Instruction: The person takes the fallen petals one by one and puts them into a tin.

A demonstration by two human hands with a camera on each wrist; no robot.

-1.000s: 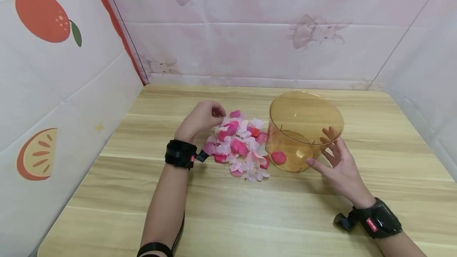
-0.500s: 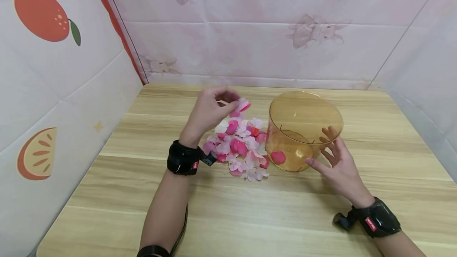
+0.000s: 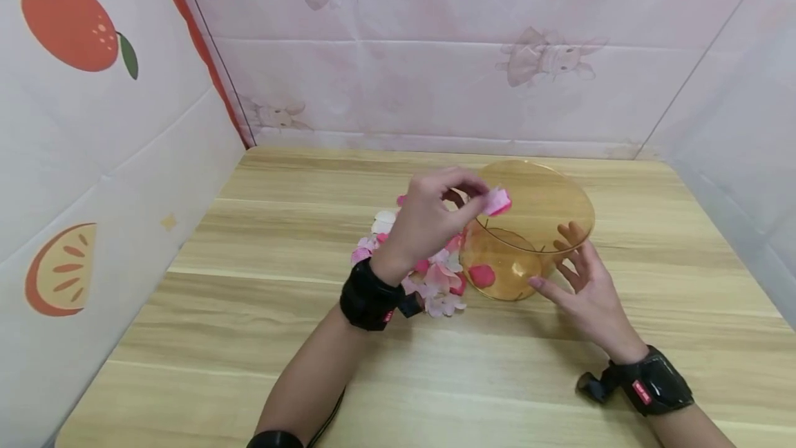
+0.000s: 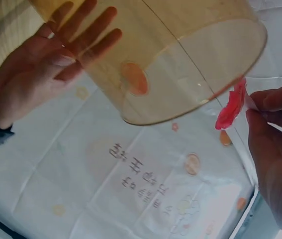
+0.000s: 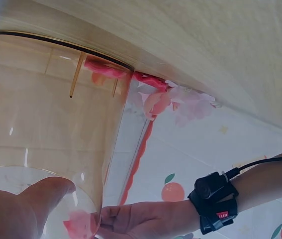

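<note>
The left hand (image 3: 429, 216) pinches a pink petal (image 3: 498, 202) over the near-left rim of the amber tub (image 3: 547, 206), which stands on the bench (image 3: 249, 337). The right hand (image 3: 587, 292), fingers spread, steadies the tub's right wall. A petal pile (image 3: 435, 282) lies just left of the tub.

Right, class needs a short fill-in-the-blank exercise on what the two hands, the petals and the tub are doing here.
1. The left hand pinches a pink ____ over the rim of the amber tub.
2. The right hand rests with straight fingers against the tub's ____.
3. Inside the tub lies ____ red petal.
4. The heap of petals lies on the wooden ____.

Missing words: petal; wall; one; table
</note>
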